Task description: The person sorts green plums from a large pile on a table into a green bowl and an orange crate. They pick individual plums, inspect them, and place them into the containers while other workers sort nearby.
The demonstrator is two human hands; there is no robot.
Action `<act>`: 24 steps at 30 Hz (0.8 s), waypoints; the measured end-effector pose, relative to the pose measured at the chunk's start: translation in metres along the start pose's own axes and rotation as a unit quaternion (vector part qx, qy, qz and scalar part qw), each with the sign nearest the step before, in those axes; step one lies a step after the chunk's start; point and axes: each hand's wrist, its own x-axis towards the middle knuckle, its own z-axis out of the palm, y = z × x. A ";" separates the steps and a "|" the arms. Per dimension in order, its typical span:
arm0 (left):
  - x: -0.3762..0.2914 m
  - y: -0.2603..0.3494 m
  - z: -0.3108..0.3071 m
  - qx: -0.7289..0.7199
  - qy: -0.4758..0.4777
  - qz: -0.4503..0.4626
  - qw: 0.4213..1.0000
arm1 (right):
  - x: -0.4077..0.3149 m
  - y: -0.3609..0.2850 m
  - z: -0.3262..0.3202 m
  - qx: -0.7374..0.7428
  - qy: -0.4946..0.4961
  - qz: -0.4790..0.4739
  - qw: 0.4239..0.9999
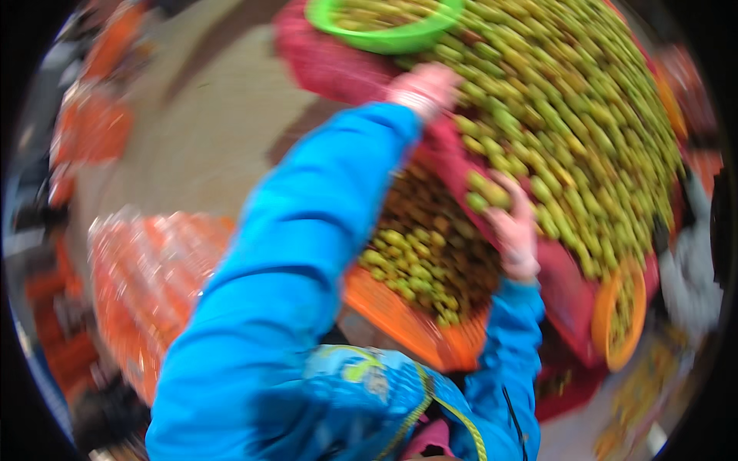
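Observation:
A wide heap of small oval green-yellow fruits [553, 115], some with brown patches, lies on a red cloth [340, 69] before me. At the heap's near edge my right hand [516, 225] curls its thumb and fingers around a few green fruits [487, 193]. My left hand [424, 86] reaches to the cloth's raised edge, close to the heap; it is blurred and its fingertips are hard to make out. Below both hands stands an orange plastic crate [398, 314]. Dark brown fruits [426, 196] fill it, with a cluster of green ones [409, 265] on top.
A bright green basin [383, 40] holding fruits rests on the heap's far left. An orange basket [602, 322] with fruits tilts at the right edge. Plastic-covered orange crates [155, 276] stand to the left. Another person's grey sleeve [692, 265] shows at far right.

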 end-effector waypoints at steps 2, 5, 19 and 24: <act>-0.009 -0.013 0.017 0.004 0.071 0.038 0.997 | 0.007 0.022 -0.010 -0.002 0.000 -0.037 0.999; -0.005 -0.034 0.030 0.037 0.124 0.060 0.990 | 0.006 0.037 -0.011 -0.014 0.023 -0.078 0.997; -0.006 -0.026 0.025 0.052 0.082 0.061 0.993 | -0.025 0.078 -0.018 0.613 -0.049 0.081 0.785; 0.006 -0.033 0.035 0.014 0.106 0.088 0.990 | -0.066 0.056 -0.038 0.523 0.047 0.039 0.850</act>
